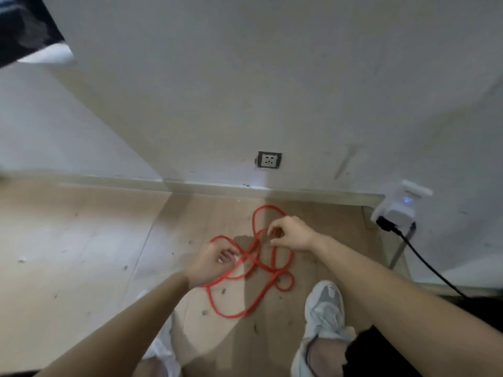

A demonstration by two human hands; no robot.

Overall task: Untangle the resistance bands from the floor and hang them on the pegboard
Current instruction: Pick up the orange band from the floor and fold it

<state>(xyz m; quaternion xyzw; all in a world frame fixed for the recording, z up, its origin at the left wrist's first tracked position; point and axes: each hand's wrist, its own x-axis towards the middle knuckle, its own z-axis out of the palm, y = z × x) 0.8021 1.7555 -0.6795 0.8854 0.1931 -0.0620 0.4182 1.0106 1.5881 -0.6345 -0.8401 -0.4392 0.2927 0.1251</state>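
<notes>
Fingers (228, 257) of the left hand (212, 263) curl round a strand of the red resistance bands (253, 259), while the right hand (292, 234) seems to pinch another strand between thumb and bent forefinger, though blur softens the detail. Both grips sit near the middle of the tangle, which lies in crossed loops on the wooden floor (81, 240) by the wall. Untangling looks barely begun. No pegboard is in view, so hanging is still to do.

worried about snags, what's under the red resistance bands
Only wooden floor shows under the red resistance bands. The left hand covers part of the tangle, hiding that spot.
</notes>
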